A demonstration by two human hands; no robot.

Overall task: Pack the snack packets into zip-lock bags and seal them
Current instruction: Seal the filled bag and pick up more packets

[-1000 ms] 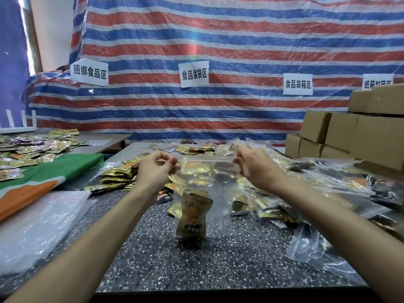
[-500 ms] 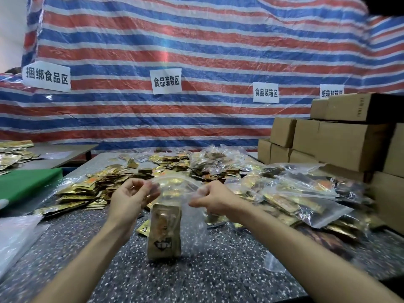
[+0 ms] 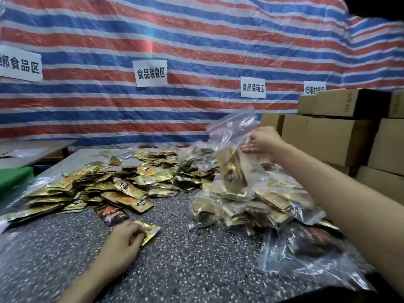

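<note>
Zip-lock bag with a snack packet inside hangs just above the heap of packed bags, our right hand pinching its side with curled fingers, while left of that heap our left hand lies on the table, fingers curled over a gold packet.

Packing workshop: zone signs, stacked cartons, tarpaulin wall.
</note>
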